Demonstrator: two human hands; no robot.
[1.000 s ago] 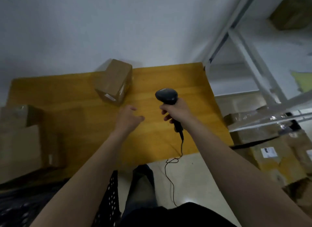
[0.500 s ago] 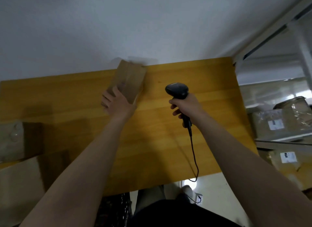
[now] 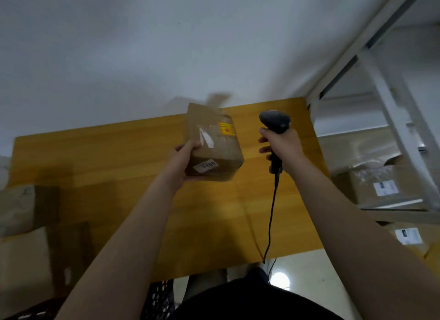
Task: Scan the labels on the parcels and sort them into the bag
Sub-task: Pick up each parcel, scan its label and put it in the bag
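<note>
The left hand [image 3: 184, 160] grips the parcel [image 3: 212, 143] above the worktop [image 3: 114, 167], its long axis running away from the person. Just right, the right hand [image 3: 282, 144] grips the scanner [image 3: 275, 122].

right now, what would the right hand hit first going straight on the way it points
Probably the parcel in the left hand: the right hand, gripping the scanner, angles towards it. Depth is unclear, so it might pass it and meet the wall.

One held parcel [image 3: 215, 150], two left boxes [image 3: 19, 210], two labelled right boxes [image 3: 378, 188], one scanner [image 3: 275, 123], one table [image 3: 107, 165].
</note>
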